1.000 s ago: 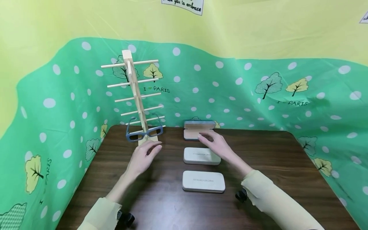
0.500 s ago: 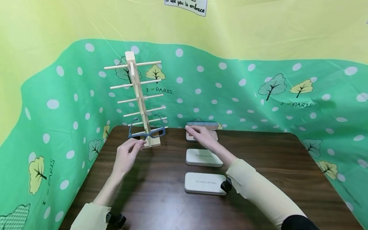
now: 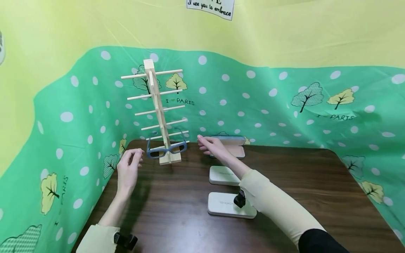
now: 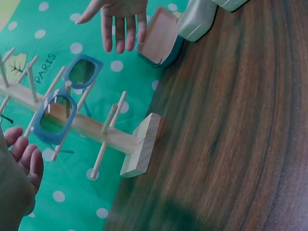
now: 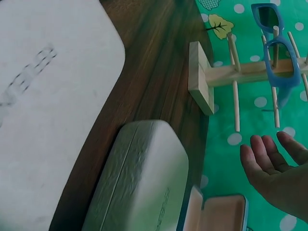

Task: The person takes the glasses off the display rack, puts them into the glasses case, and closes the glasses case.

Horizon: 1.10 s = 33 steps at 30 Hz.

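Blue-framed glasses (image 3: 167, 150) rest on a low peg of a wooden glasses stand (image 3: 159, 109), lenses facing me. To their left my left hand (image 3: 128, 168) hovers with fingers loosely bent, apart from the frame and holding nothing. My right hand (image 3: 213, 146) is on the other side of the stand, fingers extended, also holding nothing. Behind that hand, a glasses case (image 3: 235, 151) lies with its lid up and a pale pink lining. In the left wrist view, the glasses (image 4: 55, 118) sit between both hands, clear of the fingers.
Two closed white glasses cases, a middle one (image 3: 219, 175) and a front one (image 3: 221, 205), lie on the dark wood table (image 3: 177, 225), partly under my right forearm. A green and yellow patterned cloth (image 3: 253, 91) hangs behind. Several bare pegs stick out above the glasses.
My right hand has moved left from over the open case towards the stand. My left hand has shifted left, from in front of the glasses to beside them. The view has turned slightly left.
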{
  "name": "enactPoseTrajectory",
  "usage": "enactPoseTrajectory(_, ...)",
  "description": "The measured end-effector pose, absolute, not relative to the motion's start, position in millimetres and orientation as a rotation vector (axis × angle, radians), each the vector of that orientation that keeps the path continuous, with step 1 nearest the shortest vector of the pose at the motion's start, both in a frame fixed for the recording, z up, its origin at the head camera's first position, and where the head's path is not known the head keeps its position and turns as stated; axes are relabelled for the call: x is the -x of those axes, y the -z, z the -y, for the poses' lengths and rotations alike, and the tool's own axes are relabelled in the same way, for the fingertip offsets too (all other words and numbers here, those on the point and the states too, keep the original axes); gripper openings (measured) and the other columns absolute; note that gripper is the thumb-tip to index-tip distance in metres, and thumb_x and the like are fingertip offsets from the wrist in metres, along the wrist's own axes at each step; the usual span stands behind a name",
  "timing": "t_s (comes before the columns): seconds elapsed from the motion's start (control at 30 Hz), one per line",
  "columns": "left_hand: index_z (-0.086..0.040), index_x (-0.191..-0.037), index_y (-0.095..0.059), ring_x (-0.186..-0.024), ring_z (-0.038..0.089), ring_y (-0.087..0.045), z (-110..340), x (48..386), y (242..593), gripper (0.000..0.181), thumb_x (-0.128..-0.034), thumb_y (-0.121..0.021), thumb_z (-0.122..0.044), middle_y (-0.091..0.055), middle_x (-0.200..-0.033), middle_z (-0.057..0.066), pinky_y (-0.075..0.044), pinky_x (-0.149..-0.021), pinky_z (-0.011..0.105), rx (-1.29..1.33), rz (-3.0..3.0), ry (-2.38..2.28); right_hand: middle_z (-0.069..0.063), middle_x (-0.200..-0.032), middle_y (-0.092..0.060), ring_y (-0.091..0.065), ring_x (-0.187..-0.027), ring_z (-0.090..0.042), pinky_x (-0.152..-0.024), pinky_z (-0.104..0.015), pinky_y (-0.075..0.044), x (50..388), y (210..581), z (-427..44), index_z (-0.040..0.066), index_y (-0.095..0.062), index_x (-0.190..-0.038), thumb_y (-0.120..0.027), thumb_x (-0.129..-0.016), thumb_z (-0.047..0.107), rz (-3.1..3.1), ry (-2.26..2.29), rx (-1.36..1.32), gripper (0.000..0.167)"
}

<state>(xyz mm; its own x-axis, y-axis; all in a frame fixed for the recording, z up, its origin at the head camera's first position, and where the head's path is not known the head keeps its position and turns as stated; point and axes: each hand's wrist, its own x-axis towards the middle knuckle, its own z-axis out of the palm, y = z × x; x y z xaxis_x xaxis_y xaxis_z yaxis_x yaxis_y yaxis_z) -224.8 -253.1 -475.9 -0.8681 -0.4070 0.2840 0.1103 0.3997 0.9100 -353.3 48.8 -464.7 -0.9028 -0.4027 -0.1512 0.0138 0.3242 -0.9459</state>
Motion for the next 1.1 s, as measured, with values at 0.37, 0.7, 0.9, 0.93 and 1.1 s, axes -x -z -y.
enactPoseTrajectory(0.37, -0.012, -0.128, -0.065, -0.096, 0.010, -0.064, 264.6, 240.9, 481.4, 0.061, -0.1020, -0.047, -0.064, -0.068, -0.107, -0.003, -0.054, -0.081, 0.020, -0.464, 2.324, 1.646, -0.025, -0.142, -0.061, -0.064, -0.127, -0.038, -0.109, -0.053, -0.051, 357.9, 471.1, -25.2, -0.001, -0.058, -0.141, -0.047, -0.104, 0.058, -2.116, 1.626, 0.344, 0.070)
enactPoseTrajectory(0.7, -0.003, -0.118, -0.065, -0.081, 0.008, -0.068, 264.7, 249.7, 486.5, 0.054, -0.1036, -0.054, -0.053, -0.068, -0.084, -0.008, -0.056, -0.077, 0.024, -0.457, 2.219, 1.993, -0.019, -0.116, -0.073, -0.072, -0.091, -0.017, -0.102, -0.052, -0.056, 353.0, 473.8, -7.4, -0.001, -0.068, -0.120, -0.054, -0.106, 0.043, -2.076, 1.716, 0.308, 0.048)
enactPoseTrajectory(0.9, -0.003, -0.103, -0.068, -0.078, 0.011, -0.068, 262.4, 252.4, 488.2, 0.040, -0.1034, -0.060, -0.042, -0.066, -0.076, -0.008, -0.054, -0.070, 0.022, -0.453, 2.190, 1.980, -0.008, -0.099, -0.076, -0.072, -0.088, -0.017, -0.099, -0.050, -0.058, 353.0, 476.4, -2.8, -0.002, -0.068, -0.114, -0.057, -0.106, 0.034, -2.012, 1.800, 0.253, 0.038)
enactPoseTrajectory(0.93, -0.003, -0.104, -0.068, -0.077, 0.011, -0.067, 262.3, 252.5, 488.1, 0.039, -0.1034, -0.061, -0.042, -0.066, -0.076, -0.008, -0.054, -0.070, 0.021, -0.462, 2.186, 1.986, -0.007, -0.097, -0.075, -0.073, -0.090, -0.019, -0.099, -0.049, -0.058, 353.2, 476.4, -2.0, -0.002, -0.069, -0.113, -0.058, -0.106, 0.033, -2.003, 1.808, 0.242, 0.037)
enactPoseTrajectory(1.1, -0.002, -0.106, -0.067, -0.074, 0.009, -0.067, 261.1, 250.8, 485.8, 0.038, -0.1037, -0.061, -0.039, -0.067, -0.074, -0.008, -0.055, -0.069, 0.021, -0.494, 2.144, 2.035, -0.004, -0.096, -0.074, -0.073, -0.101, -0.028, -0.097, -0.046, -0.059, 352.8, 473.9, 0.4, -0.002, -0.069, -0.113, -0.058, -0.105, 0.031, -1.990, 1.810, 0.222, 0.036)
